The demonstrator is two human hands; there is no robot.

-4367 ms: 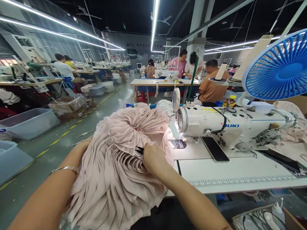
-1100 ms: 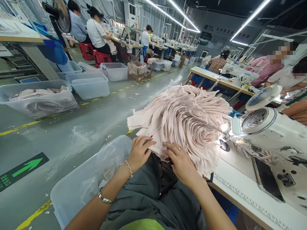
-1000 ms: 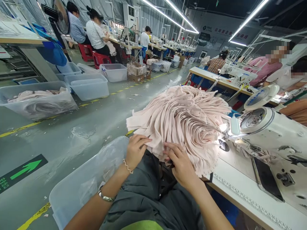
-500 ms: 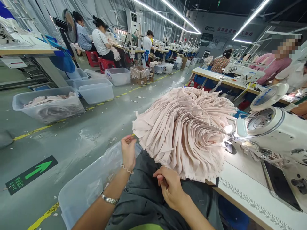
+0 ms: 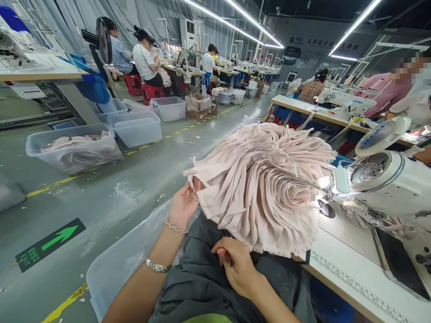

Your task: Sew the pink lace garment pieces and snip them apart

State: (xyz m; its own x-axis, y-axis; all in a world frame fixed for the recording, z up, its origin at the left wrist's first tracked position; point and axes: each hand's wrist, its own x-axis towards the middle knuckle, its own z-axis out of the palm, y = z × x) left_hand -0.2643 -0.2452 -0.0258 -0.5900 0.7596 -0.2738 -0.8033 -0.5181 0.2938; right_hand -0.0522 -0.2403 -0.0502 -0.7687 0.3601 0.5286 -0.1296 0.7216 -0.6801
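A large fanned bundle of pale pink fabric pieces (image 5: 259,188) rests over my lap and the edge of the sewing table (image 5: 350,264). At the bundle's left end, my left hand (image 5: 184,202) has its fingers closed on the edge of a fabric piece. My right hand (image 5: 234,260) is just below the bundle, above my dark trousers, with fingers curled together around something small and dark that I cannot make out. A white sewing machine (image 5: 393,184) stands to the right of the bundle.
An open plastic bin (image 5: 111,262) is at my left knee. More bins, one with fabric (image 5: 74,150), stand on the floor at left. A phone (image 5: 400,262) lies on the table at right. Several people sit or stand at other machines.
My left hand has moved up and right to the bundle's left corner and taken hold of a fabric edge, which is now lifted outward. My right hand has barely moved.
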